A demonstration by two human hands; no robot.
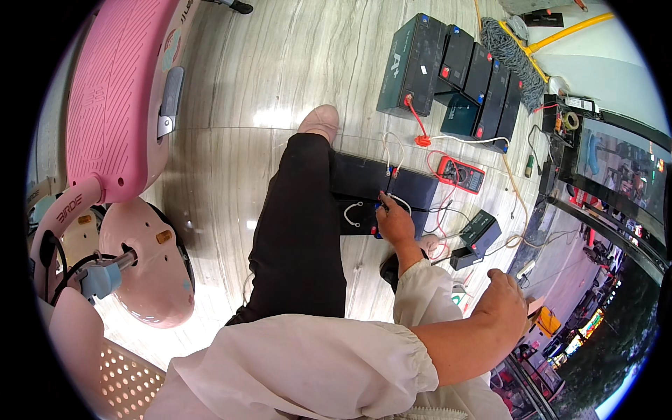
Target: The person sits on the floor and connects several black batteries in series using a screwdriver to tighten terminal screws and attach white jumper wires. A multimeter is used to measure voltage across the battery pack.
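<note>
Right hand [396,225], fingers bent, is reaching over black batteries [357,175] lying on the floor [231,91], between a short white jumper wire [345,213] and a red multimeter [460,174], though I cannot tell whether it is pinching anything.

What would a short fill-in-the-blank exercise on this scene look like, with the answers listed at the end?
1. One hand is over a low group of batteries whose casings are coloured ____.
2. The handheld meter, with its display and dial, has an outer frame coloured ____.
3. The mop, with its grey strands, has a handle coloured ____.
4. The pink textured panel stands on the ____ side of the picture.

Missing words: black; red; yellow; left.
</note>
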